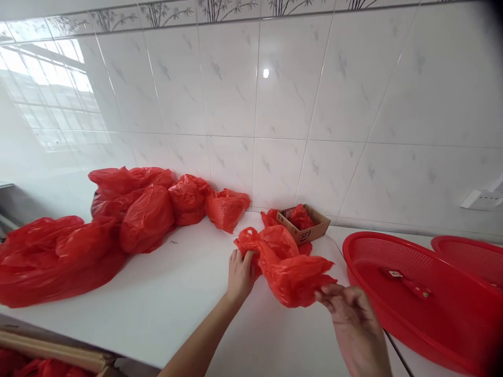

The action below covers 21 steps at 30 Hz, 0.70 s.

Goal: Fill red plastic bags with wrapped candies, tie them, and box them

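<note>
A crumpled red plastic bag (291, 267) is stretched between my two hands above the white table (184, 293). My left hand (240, 272) is closed on the bag's left side, near its knotted-looking top. The fingers of my right hand (348, 306) pinch the bag's lower right edge. Behind the bag, a small cardboard box (304, 230) marked "SF" holds more red plastic. What is inside the bag, if anything, cannot be made out.
Filled red bags (147, 220) line the table's back left, with a large one (58, 262) at the far left. A red oval basket (416, 293) stands at right with small items in it, another behind. A carton (58, 348) with red plastic is at lower left.
</note>
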### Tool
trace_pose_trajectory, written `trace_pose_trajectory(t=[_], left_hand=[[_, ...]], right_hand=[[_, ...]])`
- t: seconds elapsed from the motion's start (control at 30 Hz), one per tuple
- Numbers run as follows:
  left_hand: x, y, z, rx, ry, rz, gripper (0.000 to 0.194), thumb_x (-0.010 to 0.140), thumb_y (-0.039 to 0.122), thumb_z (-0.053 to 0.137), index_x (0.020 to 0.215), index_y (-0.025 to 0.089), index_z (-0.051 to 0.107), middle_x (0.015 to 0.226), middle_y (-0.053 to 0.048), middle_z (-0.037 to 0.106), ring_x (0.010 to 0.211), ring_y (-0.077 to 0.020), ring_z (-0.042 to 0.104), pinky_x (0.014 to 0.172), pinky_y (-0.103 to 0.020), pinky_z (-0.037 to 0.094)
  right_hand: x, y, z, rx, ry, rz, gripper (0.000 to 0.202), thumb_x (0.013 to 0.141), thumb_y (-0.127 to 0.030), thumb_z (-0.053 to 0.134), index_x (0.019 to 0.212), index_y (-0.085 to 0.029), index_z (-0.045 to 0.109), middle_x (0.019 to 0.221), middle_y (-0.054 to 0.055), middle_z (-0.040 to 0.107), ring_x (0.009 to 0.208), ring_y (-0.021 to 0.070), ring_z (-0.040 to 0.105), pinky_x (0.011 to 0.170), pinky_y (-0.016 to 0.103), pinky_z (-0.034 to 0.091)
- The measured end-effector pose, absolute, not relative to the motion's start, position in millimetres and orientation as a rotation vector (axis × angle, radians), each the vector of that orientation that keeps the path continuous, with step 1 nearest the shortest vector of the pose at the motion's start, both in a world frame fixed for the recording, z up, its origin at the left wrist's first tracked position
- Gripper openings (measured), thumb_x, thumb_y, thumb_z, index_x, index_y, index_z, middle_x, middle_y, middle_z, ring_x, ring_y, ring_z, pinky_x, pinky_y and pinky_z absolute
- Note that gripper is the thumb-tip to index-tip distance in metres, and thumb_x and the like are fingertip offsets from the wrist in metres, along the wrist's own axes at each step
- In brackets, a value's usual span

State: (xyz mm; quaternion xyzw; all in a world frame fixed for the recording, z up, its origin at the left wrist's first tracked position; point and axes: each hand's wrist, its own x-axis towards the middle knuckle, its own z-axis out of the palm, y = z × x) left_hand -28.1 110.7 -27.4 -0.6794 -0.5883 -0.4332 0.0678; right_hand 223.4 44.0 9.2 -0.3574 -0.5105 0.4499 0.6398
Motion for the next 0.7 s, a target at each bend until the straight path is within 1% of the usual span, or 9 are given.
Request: trace_pose_trajectory(t=[0.1,0.17,0.23,0.3,0.33,0.43,0.5,0.6,0.7], left_hand=[[-28.4,119.1,-23.8,-2.058,-1.795,-1.317,0.023,0.081,0.01,0.046,0.085,0.022,0.065,0.084,-0.005,0.059,0.08,-0.0228,0.053,0.074,-0.039,0.045],[-27.4,119.3,-25.3,-2.054,-1.806,-1.331,0.025,0.082,0.012,0.047,0.09,0.025,0.067,0.09,-0.005,0.061,0.086,-0.0243,0.054,0.08,-0.042,0.045],[-26.0,115.9,-28.9,-2.056,-1.805,-1.333,0.028,0.081,0.016,0.053,0.102,0.028,0.068,0.106,-0.007,0.06,0.099,-0.0284,0.053,0.091,-0.048,0.042],[-25.2,109.7,-33.6,-2.088,-1.795,-1.313,0.034,0.075,0.02,0.062,0.107,0.03,0.069,0.115,-0.009,0.058,0.111,-0.0345,0.047,0.099,-0.058,0.034],[-25.7,105.5,-35.9,-2.113,-1.79,-1.296,0.037,0.071,0.019,0.066,0.106,0.03,0.07,0.117,-0.01,0.057,0.116,-0.0372,0.045,0.1,-0.062,0.031],[-34.8,89.3,-39.7,-2.192,-1.772,-1.255,0.031,0.068,0.011,0.063,0.091,0.029,0.074,0.114,-0.009,0.06,0.121,-0.0374,0.043,0.099,-0.062,0.034],[-49.7,77.6,-38.2,-2.231,-1.753,-1.245,0.029,0.07,0.007,0.059,0.081,0.028,0.074,0.116,-0.006,0.061,0.12,-0.0305,0.047,0.098,-0.05,0.042],[-88.6,69.3,-27.7,-2.165,-1.794,-1.261,0.026,0.074,0.005,0.052,0.07,0.025,0.069,0.124,-0.003,0.059,0.116,-0.0224,0.053,0.093,-0.036,0.048],[-145.9,79.7,-4.2,-1.833,-1.959,-1.312,0.023,0.08,0.007,0.047,0.082,0.021,0.065,0.128,-0.009,0.054,0.121,-0.0239,0.052,0.098,-0.041,0.044]], right_hand=[[241.2,42.4,6.7,-0.89,-1.17,1.021,0.031,0.08,-0.041,0.068,0.069,-0.023,0.045,0.088,0.005,0.07,0.082,0.0244,0.067,0.079,0.047,0.057],[241.9,40.9,6.1,-0.966,-1.226,1.05,0.028,0.079,-0.044,0.068,0.075,-0.024,0.051,0.1,0.009,0.07,0.09,0.0274,0.068,0.079,0.047,0.058],[233.0,38.7,4.1,-1.043,-1.307,1.03,0.031,0.078,-0.047,0.068,0.099,-0.026,0.059,0.121,0.012,0.064,0.105,0.0299,0.065,0.083,0.046,0.058],[218.5,37.1,-2.7,-1.119,-1.472,0.915,0.054,0.077,-0.048,0.069,0.126,-0.029,0.053,0.139,0.011,0.052,0.121,0.0303,0.056,0.092,0.046,0.054],[211.0,37.1,-8.5,-1.154,-1.584,0.828,0.06,0.076,-0.047,0.07,0.131,-0.031,0.051,0.143,0.01,0.047,0.127,0.0304,0.051,0.097,0.047,0.051],[194.1,40.1,-34.6,-1.192,-1.944,0.605,0.044,0.076,-0.045,0.07,0.118,-0.034,0.065,0.144,0.005,0.045,0.13,0.0311,0.046,0.104,0.049,0.045],[189.9,43.3,-55.6,-1.193,-2.056,0.529,0.031,0.079,-0.045,0.067,0.106,-0.032,0.071,0.14,0.006,0.05,0.125,0.0311,0.051,0.102,0.051,0.047],[193.0,46.9,-85.7,-1.236,-1.99,0.478,0.029,0.082,-0.049,0.062,0.098,-0.028,0.072,0.129,0.009,0.059,0.115,0.0309,0.058,0.095,0.051,0.052],[202.6,49.4,-109.7,-1.272,-1.861,0.518,0.034,0.082,-0.051,0.06,0.099,-0.025,0.072,0.118,0.01,0.066,0.105,0.0295,0.064,0.086,0.045,0.058]])
